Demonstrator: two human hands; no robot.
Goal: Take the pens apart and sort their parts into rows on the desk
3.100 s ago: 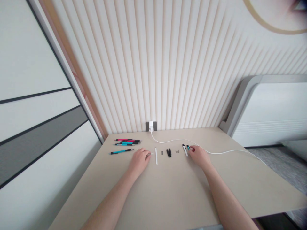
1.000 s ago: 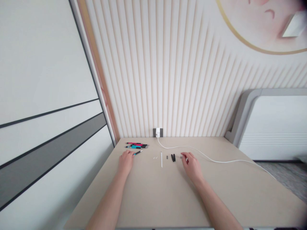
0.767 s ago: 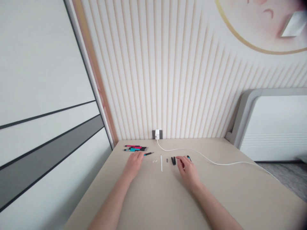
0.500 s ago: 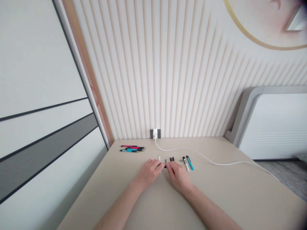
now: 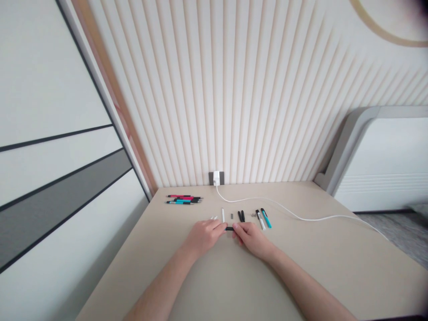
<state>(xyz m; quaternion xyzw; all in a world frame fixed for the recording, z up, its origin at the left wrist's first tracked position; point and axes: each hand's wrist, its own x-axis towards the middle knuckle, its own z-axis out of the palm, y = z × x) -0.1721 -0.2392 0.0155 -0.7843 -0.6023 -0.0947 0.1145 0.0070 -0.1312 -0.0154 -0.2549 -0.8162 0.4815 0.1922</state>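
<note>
A short black pen part [image 5: 229, 228], with a hint of blue at its left end, lies level between my two hands. My left hand [image 5: 205, 235] is closed on its left end, and the fingertips of my right hand [image 5: 250, 237] pinch its right end. Just beyond my left fingers lie a thin white tube [image 5: 223, 215] and other small white pieces [image 5: 214, 218]. Past the gap between my hands are small grey pieces [image 5: 232, 216], and black pen grips [image 5: 241, 216] lie beyond my right hand. Farther right rest a white pen barrel [image 5: 260, 220] and a teal pen barrel [image 5: 266, 218], each with a black top.
Several red, blue and black pens [image 5: 183, 199] lie grouped at the table's back left. Tiny metallic pieces [image 5: 253, 215] sit beside the white barrel. A white cable [image 5: 284, 207] runs from a wall charger [image 5: 216, 178] across the back of the table [image 5: 214, 285] to the right.
My hands have drawn slightly apart, and more of the black part shows between them. The small white and grey pieces are less covered. The view has tilted a little downward.
</note>
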